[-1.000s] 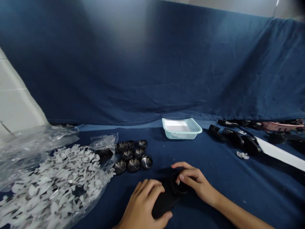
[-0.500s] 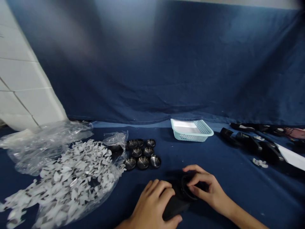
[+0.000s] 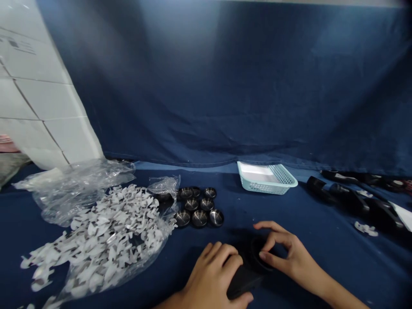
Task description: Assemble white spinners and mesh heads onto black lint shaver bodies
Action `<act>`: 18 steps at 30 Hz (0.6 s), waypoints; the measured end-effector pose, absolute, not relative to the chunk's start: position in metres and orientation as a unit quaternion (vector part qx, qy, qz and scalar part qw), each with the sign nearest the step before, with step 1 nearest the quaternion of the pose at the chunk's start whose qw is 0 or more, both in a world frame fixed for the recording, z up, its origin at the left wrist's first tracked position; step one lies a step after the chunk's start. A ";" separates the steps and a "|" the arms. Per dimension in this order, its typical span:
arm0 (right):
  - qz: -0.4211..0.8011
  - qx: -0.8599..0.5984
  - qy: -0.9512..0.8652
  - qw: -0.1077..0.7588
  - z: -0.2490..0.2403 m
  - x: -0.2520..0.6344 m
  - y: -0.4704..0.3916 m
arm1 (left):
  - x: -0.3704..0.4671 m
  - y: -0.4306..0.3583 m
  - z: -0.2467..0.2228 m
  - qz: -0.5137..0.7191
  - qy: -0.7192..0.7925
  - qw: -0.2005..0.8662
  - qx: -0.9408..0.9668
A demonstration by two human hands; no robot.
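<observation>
My left hand [image 3: 214, 274] is wrapped over a black housing [image 3: 246, 274] close to the front of the table. A round black rim [image 3: 257, 253] tops this piece at its far right end. My right hand [image 3: 286, 255] is closed in a pinch at that rim, thumb and index finger meeting over its edge. Whether a small part sits between those fingertips is too dark to tell. Beyond the hands stand several black round cups [image 3: 199, 218] with perforated, shiny insides, grouped in rows.
To the left, a heap of small whitish plastic pieces [image 3: 112, 240] spills from a clear bag [image 3: 86, 180]. A light blue basket [image 3: 265, 187] with white paper inside stands at the back. Several black parts [image 3: 350, 199] and a small white piece [image 3: 366, 228] lie on the right.
The whole view has shifted slightly, so everything appears further right. Both hands stay at the black housing, with the right thumb and index finger still pinched at the rim.
</observation>
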State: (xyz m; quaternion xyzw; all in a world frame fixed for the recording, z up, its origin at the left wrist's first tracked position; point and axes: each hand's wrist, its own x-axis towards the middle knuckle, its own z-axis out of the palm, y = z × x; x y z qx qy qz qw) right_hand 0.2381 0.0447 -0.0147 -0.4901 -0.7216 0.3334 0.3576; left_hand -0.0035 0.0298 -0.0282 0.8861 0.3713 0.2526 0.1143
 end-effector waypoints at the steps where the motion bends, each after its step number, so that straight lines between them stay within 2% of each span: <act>1: 0.325 -0.495 -0.730 0.340 -0.012 0.239 0.045 | -0.003 0.029 -0.028 0.253 0.373 0.110 0.886; 5: 0.282 -0.485 -0.791 0.246 -0.002 0.246 0.044 | -0.002 0.024 -0.028 0.265 0.379 0.090 0.882; 10: 0.132 -0.469 -0.860 0.153 0.004 0.248 0.039 | -0.002 0.023 -0.027 0.269 0.366 0.089 0.887; 18: -0.015 -0.437 -0.889 0.136 0.002 0.235 0.037 | -0.004 0.023 -0.033 0.272 0.358 0.084 0.889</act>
